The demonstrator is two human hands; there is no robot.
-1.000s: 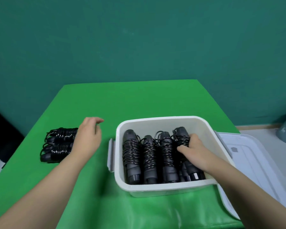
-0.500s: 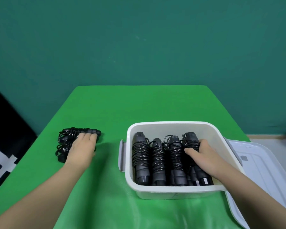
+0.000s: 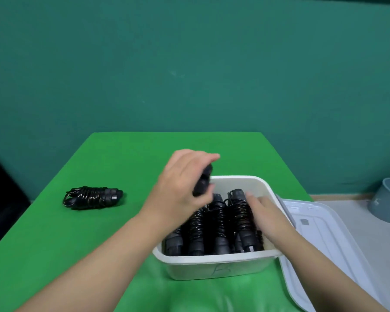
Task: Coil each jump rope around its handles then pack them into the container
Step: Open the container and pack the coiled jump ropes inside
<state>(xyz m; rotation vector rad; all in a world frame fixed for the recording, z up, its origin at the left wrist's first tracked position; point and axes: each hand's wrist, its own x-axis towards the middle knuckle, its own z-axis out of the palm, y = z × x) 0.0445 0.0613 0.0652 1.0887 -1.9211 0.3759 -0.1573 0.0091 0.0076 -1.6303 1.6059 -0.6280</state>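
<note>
My left hand (image 3: 182, 183) grips a coiled black jump rope (image 3: 202, 181) and holds it above the left part of the white container (image 3: 214, 263). Several coiled jump ropes (image 3: 218, 224) lie side by side inside the container. My right hand (image 3: 267, 216) rests with straight fingers on the rightmost coiled rope (image 3: 243, 212) in the container. One more coiled jump rope (image 3: 92, 197) lies on the green table (image 3: 54, 233) at the left.
The container's white lid (image 3: 320, 239) lies flat to the right of it. A grey-blue bucket (image 3: 388, 202) stands on the floor at the far right. A teal wall rises behind the table. A dark object sits off the table's left edge.
My left hand took one coiled rope from the pile at the left and carried it right, over the container. One rope is left on the table. My right hand stays in the container.
</note>
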